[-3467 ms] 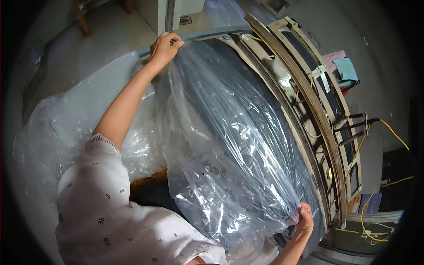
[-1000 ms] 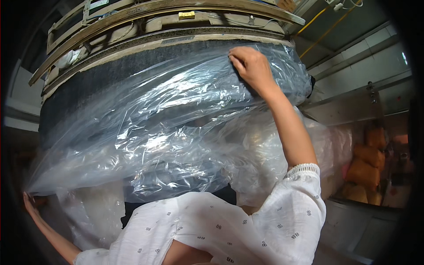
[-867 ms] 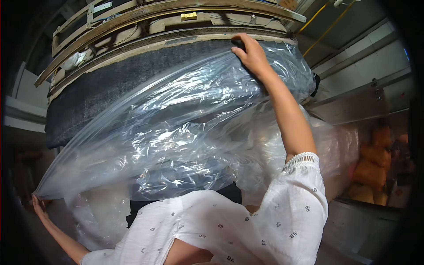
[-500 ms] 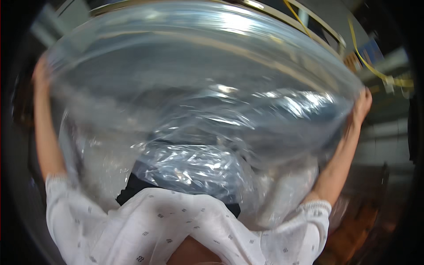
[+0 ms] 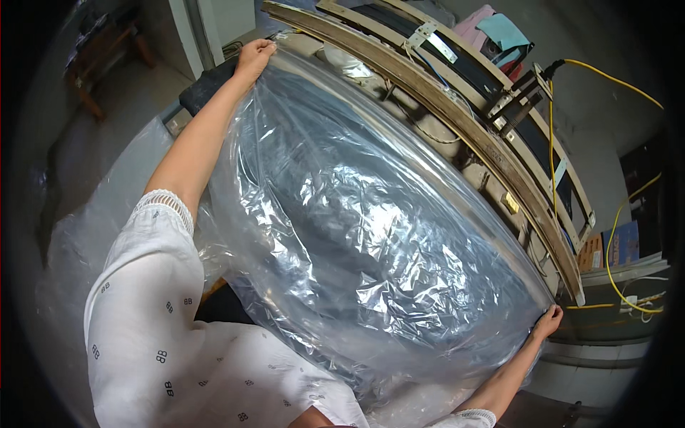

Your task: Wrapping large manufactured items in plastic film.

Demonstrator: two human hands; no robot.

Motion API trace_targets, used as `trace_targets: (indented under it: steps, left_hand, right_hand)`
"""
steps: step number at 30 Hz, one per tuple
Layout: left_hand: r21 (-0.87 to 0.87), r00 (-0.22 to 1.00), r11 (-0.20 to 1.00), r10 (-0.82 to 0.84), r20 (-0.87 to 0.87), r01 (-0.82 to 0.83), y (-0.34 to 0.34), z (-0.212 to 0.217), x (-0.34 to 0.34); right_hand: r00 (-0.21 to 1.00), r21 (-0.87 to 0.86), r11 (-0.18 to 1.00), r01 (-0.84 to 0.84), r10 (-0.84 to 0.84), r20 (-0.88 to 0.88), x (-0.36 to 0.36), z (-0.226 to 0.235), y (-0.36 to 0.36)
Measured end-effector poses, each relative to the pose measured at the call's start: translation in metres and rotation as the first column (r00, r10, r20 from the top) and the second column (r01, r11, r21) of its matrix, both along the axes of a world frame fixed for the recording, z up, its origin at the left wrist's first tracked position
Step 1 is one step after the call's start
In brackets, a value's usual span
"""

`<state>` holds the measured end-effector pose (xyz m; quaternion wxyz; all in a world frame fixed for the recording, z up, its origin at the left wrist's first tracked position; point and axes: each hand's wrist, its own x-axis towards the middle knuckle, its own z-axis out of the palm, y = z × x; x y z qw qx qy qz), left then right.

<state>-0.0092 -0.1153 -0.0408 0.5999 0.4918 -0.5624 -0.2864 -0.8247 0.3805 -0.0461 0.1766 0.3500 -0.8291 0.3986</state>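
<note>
A wide sheet of clear plastic film [image 5: 385, 235] is stretched between my two hands over a dark surface. At its far left corner my left hand [image 5: 255, 60] pinches the film's edge. My right hand [image 5: 548, 321], lower down on the right, grips the other end of the same edge. The edge between them runs taut and nearly straight alongside a long wooden-edged bar [image 5: 457, 118]. Toward my body the film hangs loose, crinkled and shiny, and more of it spreads out at the left.
Beyond the bar stands a beige metal frame [image 5: 492, 68] with brackets and wires. A yellow cable [image 5: 551, 143] hangs at the right, near a blue and orange box [image 5: 622, 242]. Pink and light blue cloths [image 5: 503, 32] lie behind the frame. A wooden stool [image 5: 107, 64] stands far left.
The film has swung from a blurred, billowing spread to a taut edge along the bar. My left hand has moved right and away from me; my right hand has come down and nearer.
</note>
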Motion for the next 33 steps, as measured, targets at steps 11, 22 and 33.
trace_targets:
  steps: [11, 22, 33]
  left_hand:
    - [0.071, 0.938, 0.958, 0.253, 0.236, -0.276, -0.011, 0.014, -0.011]
    - [0.113, 0.943, 0.941, 0.328, -0.058, -0.32, 0.0, 0.013, 0.007]
    - [0.333, 0.926, 0.932, -0.245, 0.287, 0.144, 0.019, 0.033, 0.027]
  right_hand:
    - [0.968, 0.079, 0.978, 0.191, -0.174, -0.179, 0.006, 0.014, -0.02]
    - [0.961, -0.047, 0.961, 0.273, -0.274, -0.019, -0.003, 0.013, -0.012]
    - [0.887, 0.293, 0.853, 0.433, -0.344, -0.309, 0.087, 0.072, -0.005]
